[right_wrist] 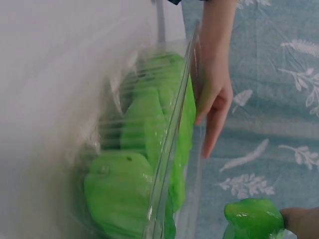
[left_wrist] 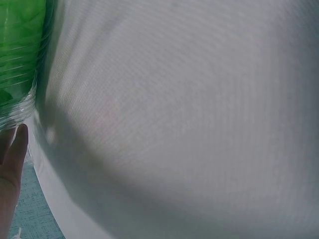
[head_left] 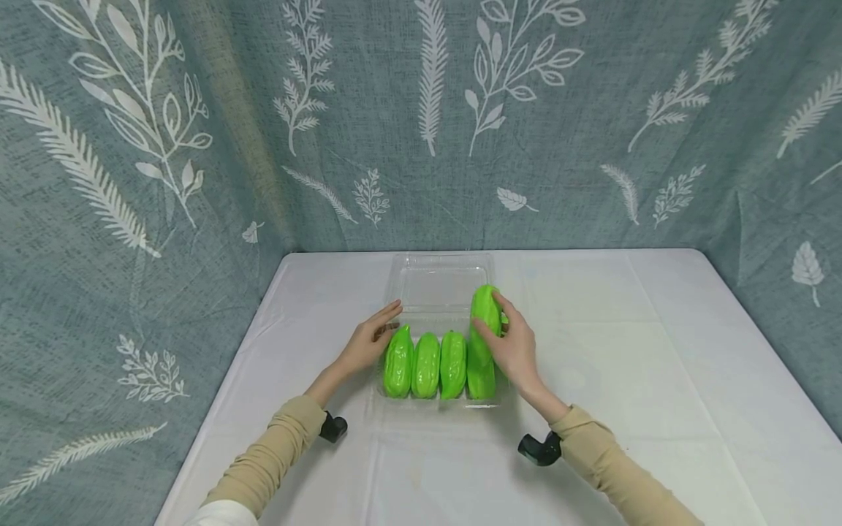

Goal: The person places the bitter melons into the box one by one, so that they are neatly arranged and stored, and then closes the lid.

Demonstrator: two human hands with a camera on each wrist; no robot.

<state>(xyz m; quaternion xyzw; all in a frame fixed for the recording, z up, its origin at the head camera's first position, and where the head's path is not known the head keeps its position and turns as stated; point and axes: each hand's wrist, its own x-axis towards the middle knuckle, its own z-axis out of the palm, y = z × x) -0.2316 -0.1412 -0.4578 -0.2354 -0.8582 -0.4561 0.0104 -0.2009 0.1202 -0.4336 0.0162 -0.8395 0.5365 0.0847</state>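
A hinged clear plastic box (head_left: 437, 402) sits in the middle of the table, its lid (head_left: 441, 281) folded back. Glossy, lumpy, elongated green vegetable-shaped pieces (head_left: 426, 365) lie upright side by side in it. My right hand (head_left: 516, 351) pinches another green piece (head_left: 485, 310) between thumb and fingers at the box's right end. In the right wrist view this held piece (right_wrist: 254, 216) shows above the rim (right_wrist: 172, 134). My left hand (head_left: 365, 343) is at the box's left side, fingers loosely extended. In the left wrist view its fingertips (left_wrist: 21, 134) are right at the clear wall.
A white cloth covers the table (head_left: 625, 365). Behind it and along the sides hangs a blue-green curtain (head_left: 381, 131) with white leaf prints. Black wrist cameras (head_left: 541, 447) stick out under both forearms.
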